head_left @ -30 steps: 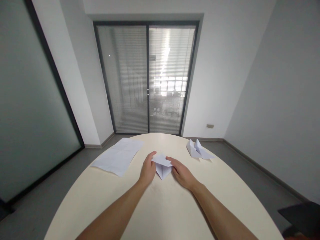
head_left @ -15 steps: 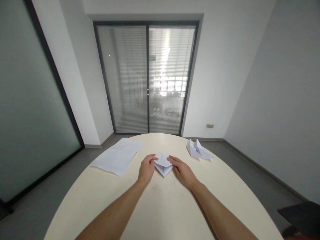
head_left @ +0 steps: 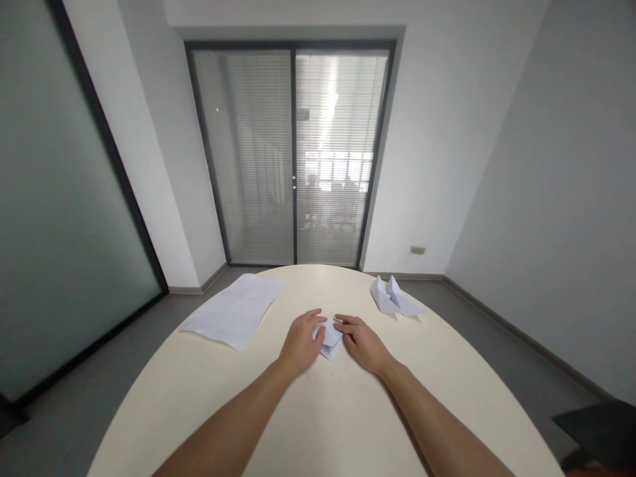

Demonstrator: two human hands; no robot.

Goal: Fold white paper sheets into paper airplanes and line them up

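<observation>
Between my hands, flat on the table, lies a small piece of folded white paper [head_left: 330, 338], with a pointed corner toward me. My left hand [head_left: 302, 341] covers its left side, thumb and bent fingers pressing on it. At the right edge, my right hand [head_left: 364, 341] grips the paper with its fingertips on top and the thumb tucked low. Parts of the folds are hidden under the fingers.
Large white paper sheets [head_left: 236, 310] lie at the table's left. A folded paper shape [head_left: 395, 298] with two upright peaks stands at the back right. The round cream table [head_left: 318, 417] curves away toward a glass door [head_left: 293, 152] with blinds. A dark object [head_left: 601, 430] shows at lower right.
My left hand has moved right and farther over the folded paper, covering more of it. The paper has shifted slightly toward me and right. My right hand has barely moved, its fingers slightly more bent.
</observation>
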